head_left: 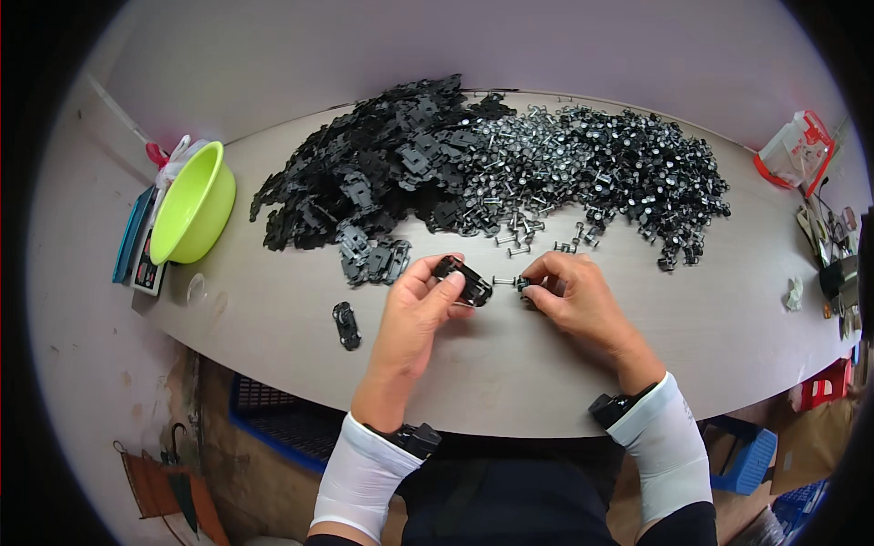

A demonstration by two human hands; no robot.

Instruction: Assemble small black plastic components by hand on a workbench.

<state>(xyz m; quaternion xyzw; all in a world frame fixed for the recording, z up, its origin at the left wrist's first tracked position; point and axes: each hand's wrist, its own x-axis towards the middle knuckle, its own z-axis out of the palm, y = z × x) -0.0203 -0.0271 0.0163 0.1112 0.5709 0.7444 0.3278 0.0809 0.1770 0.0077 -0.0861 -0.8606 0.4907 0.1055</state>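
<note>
We see two hands at work over the pale wooden worktop point(273, 318): our left hand point(414, 305) has its grip closed on one flat black plastic bracket point(463, 279), held just above the worktop near its middle, and our right hand point(569, 291) pinches one small metal pin with a black roller end point(514, 283) between thumb and fingertips, its tip pointing at the bracket and almost touching it. One more black bracket piece point(346, 325) lies alone to the left of the left hand. On the far side sit two heaps, too dense to count: a pile of black plastic brackets point(373, 168) on the left and a pile of metal pins with black rollers point(619, 164) on the right, with a few stray pins point(514, 241) between them and the hands. One lime-green plastic bowl point(193, 202) stands at the far left edge, partly over a blue flat device point(137, 241). A clear bag with red print point(797, 146) lies far right. The clutter at the right rim is bent and too small to make out.
</note>
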